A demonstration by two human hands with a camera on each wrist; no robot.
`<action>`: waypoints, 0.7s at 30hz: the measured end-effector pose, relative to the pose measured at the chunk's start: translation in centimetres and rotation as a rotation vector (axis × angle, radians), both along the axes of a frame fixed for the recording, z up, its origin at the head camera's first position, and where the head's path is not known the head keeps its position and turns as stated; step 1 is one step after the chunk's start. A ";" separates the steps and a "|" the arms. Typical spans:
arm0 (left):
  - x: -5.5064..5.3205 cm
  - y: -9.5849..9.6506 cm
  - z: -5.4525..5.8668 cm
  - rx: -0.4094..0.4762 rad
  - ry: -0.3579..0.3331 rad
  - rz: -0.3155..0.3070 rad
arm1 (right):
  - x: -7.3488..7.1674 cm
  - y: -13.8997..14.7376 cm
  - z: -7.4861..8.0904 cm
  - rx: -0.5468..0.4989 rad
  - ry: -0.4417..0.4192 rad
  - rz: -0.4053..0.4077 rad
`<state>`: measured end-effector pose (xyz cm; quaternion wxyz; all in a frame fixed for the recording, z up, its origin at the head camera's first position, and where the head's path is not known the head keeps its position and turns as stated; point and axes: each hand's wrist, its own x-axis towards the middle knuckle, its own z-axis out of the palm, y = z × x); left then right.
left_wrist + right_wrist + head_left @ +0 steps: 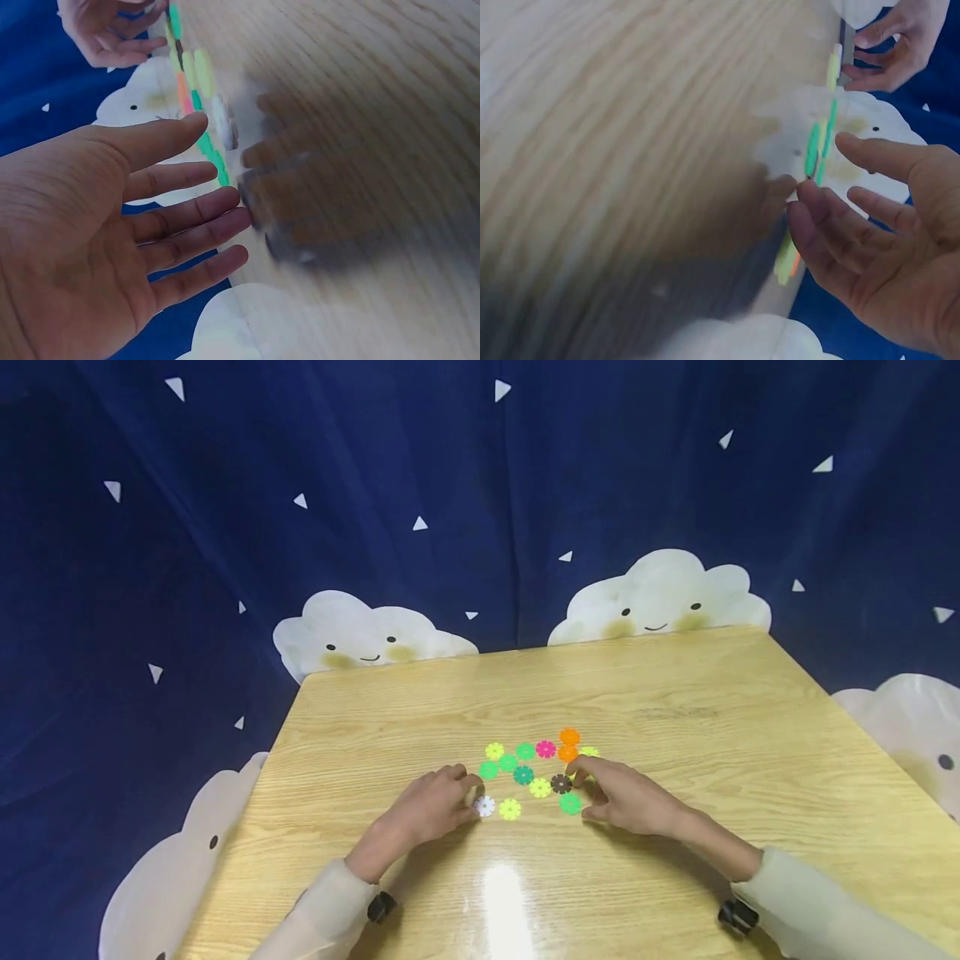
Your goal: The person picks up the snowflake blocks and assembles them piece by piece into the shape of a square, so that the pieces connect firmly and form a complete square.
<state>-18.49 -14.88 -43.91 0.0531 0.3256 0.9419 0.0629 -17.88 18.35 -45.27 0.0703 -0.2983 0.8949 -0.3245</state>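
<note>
Several flat, notched plastic discs lie loosely grouped on the table between the two hands. My left hand [438,802] is at the group's left side, its fingertips near a white disc [485,807]; in the left wrist view its fingers [195,217] are spread fairly straight with nothing between them. My right hand [626,795] reaches in from the right, thumb and fingers apart around a space beside a green disc [570,803] and a dark brown disc [561,783]. In the right wrist view its fingers [832,232] bend loosely and hold nothing. They partly hide a yellow disc [590,752].
Orange discs [569,737], a pink disc [546,749], a teal disc [523,774] and more green and yellow ones fill out the group. The wooden table [420,710] ends at a dark blue curtain [450,460] with white clouds. Light glares on the table's near part.
</note>
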 end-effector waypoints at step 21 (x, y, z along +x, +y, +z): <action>-0.7 2.0 -1.7 0.147 -0.069 0.000 | 0.6 -2.2 -1.8 0.046 0.076 -0.140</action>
